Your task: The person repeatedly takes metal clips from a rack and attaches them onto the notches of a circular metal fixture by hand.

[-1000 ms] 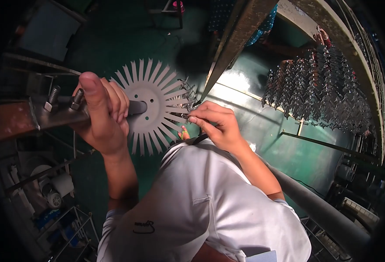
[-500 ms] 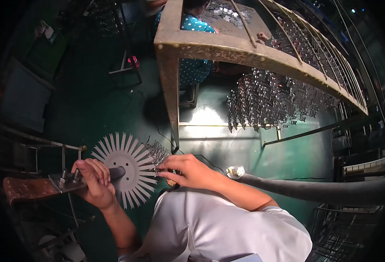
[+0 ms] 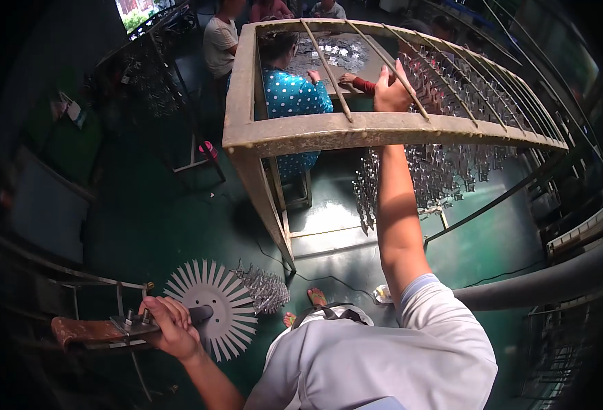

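A slotted metal disc (image 3: 214,307) stands upright at the lower left on a grey shaft (image 3: 201,314). My left hand (image 3: 171,326) is closed around the bolted metal bracket (image 3: 132,324) behind the disc. From the disc's right rim hangs a bunch of small shiny metal parts (image 3: 266,290). My right arm stretches forward under the front beam of a metal rack (image 3: 329,133). Up at one of the rack's thin rods (image 3: 413,99), my right hand (image 3: 391,94) has its thumb and fingers bent; what they grip is not clear. Many metal pieces (image 3: 445,171) hang in rows beside the hand.
A person in a dotted blue top (image 3: 291,92) sits beyond the rack at a table (image 3: 352,65) with metal pieces. Other people are farther back. A thick grey tube (image 3: 533,287) runs at the right. A cable (image 3: 346,279) lies on the floor.
My right hand has left the metal parts at the disc's rim and reached up and forward to the rack. The view has tilted up; my left hand stays on the bracket.
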`<move>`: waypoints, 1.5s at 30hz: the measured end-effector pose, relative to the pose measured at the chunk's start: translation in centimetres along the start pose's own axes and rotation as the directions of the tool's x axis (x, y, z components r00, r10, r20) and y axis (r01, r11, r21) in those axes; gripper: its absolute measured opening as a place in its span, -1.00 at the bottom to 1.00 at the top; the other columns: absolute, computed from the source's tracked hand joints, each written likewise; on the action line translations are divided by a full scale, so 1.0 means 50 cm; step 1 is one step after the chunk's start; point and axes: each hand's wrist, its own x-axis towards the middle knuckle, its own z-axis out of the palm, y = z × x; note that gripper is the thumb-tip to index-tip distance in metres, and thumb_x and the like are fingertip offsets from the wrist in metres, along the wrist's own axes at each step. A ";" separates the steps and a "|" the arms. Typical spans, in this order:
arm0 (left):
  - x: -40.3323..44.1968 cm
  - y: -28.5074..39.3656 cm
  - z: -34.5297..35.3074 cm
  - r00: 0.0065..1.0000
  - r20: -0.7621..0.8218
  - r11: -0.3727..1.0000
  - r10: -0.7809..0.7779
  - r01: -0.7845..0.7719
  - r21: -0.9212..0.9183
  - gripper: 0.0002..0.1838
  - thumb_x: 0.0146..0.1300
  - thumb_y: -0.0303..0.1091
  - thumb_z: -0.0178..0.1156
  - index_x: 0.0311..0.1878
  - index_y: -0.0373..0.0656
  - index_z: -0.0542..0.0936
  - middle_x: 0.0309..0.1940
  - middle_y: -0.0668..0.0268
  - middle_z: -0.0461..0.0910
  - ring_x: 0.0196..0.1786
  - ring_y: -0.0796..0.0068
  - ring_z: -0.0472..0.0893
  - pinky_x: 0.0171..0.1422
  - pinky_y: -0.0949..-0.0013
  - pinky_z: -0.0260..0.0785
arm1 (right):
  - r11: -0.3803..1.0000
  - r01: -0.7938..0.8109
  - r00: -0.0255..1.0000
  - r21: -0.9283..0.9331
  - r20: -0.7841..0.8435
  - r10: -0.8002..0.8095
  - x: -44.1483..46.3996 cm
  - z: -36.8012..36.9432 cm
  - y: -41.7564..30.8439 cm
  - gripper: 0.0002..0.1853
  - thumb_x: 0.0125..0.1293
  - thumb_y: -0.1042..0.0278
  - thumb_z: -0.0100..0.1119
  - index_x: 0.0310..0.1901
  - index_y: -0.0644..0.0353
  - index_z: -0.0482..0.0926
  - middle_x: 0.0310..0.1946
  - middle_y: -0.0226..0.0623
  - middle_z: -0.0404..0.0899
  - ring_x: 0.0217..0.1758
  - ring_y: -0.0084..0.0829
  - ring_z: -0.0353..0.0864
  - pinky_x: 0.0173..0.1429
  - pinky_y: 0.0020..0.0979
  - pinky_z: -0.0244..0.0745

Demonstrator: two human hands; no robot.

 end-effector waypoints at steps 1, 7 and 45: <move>-0.001 -0.002 -0.001 1.000 -0.029 1.000 -0.010 0.010 0.007 -0.44 0.60 -0.13 0.02 -0.61 -0.03 0.18 -0.78 0.51 0.09 -0.77 0.75 0.06 -0.70 0.58 -0.08 | 0.999 -0.011 0.999 -0.054 0.043 0.013 0.022 -0.015 -0.033 -0.57 0.33 0.31 0.26 0.17 0.38 0.60 -0.21 0.12 0.72 -0.15 -0.04 0.78 -0.04 -0.18 0.63; -0.004 -0.003 0.000 0.997 -0.067 0.999 -0.029 0.032 0.035 -0.42 0.59 -0.10 0.03 -0.63 -0.03 0.16 -0.78 0.51 0.09 -0.76 0.74 0.05 -0.70 0.57 -0.10 | 0.976 0.023 0.998 -0.215 -0.045 -0.033 0.079 0.024 -0.009 -0.62 0.37 0.24 0.21 0.06 0.36 0.67 -0.35 0.11 0.72 -0.28 0.01 0.77 -0.15 -0.16 0.65; 0.000 -0.011 -0.009 1.000 0.007 0.998 -0.018 0.017 0.065 -0.44 0.63 -0.11 -0.07 -0.60 -0.05 0.16 -0.76 0.46 0.10 -0.73 0.70 0.06 -0.67 0.55 -0.05 | 0.580 -0.673 0.702 0.459 0.642 0.307 -0.265 -0.273 -0.164 -0.84 0.38 0.54 0.29 -0.05 0.35 0.71 -0.25 -0.36 0.65 -0.56 -0.67 0.48 -0.54 -0.64 0.32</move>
